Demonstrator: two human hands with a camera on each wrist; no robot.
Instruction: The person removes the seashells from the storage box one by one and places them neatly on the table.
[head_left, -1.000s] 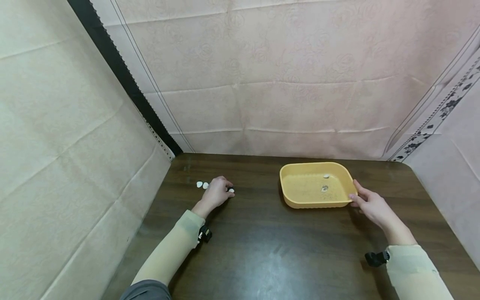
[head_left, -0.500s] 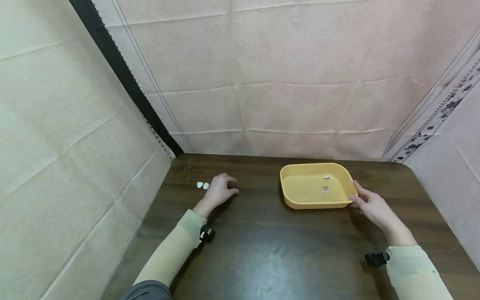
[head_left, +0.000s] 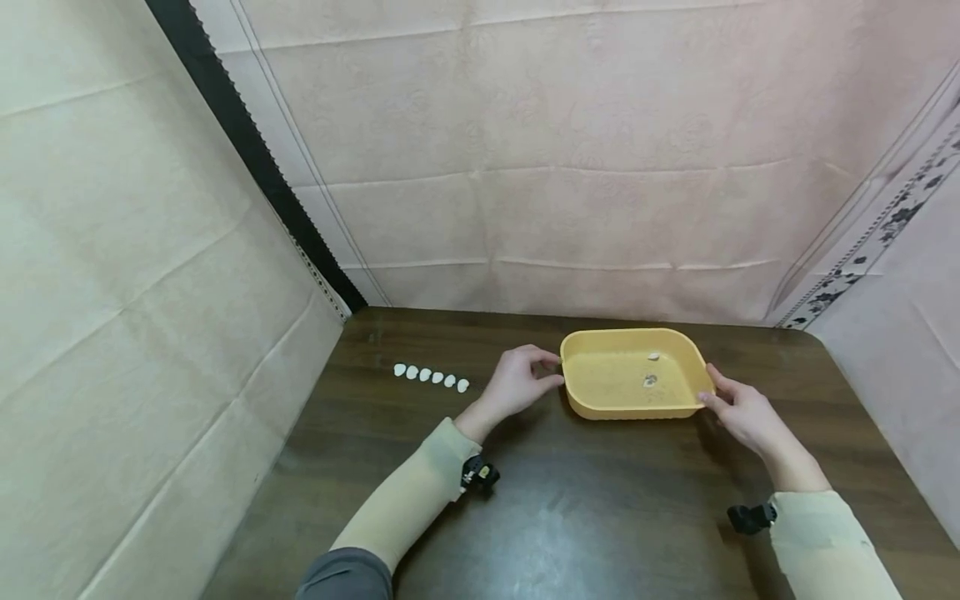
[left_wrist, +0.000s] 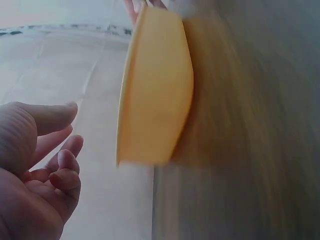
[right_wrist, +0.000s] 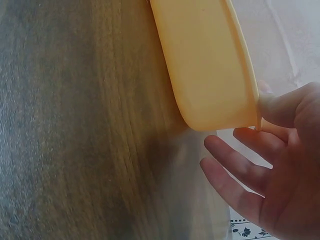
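Note:
A yellow plastic tray (head_left: 600,412) stands at the back right of the table. My right hand (head_left: 750,417) pinches its right rim between thumb and fingers; in the right wrist view the thumb (right_wrist: 285,107) lies at the rim. At the tray's left end is my left hand (head_left: 519,382), fingers loosely bent and holding nothing. The left wrist view has those fingers (left_wrist: 65,170) apart from the tray wall (left_wrist: 155,90). Two small shell-like pieces, one pale (head_left: 654,357) and one mottled (head_left: 649,381), lie inside the tray. Left of my left hand runs a row of several small white shell-like pieces (head_left: 437,377).
The dark wooden table (head_left: 555,517) ends at the back against a pale cloth wall (head_left: 570,217). Another cloth (head_left: 165,333) hangs along the left side, and a flower-bordered one (head_left: 900,350) on the right.
My left hand has drawn away from the white row and moved right to the tray's left end, uncovering the whole row. My right hand and the tray stay in place.

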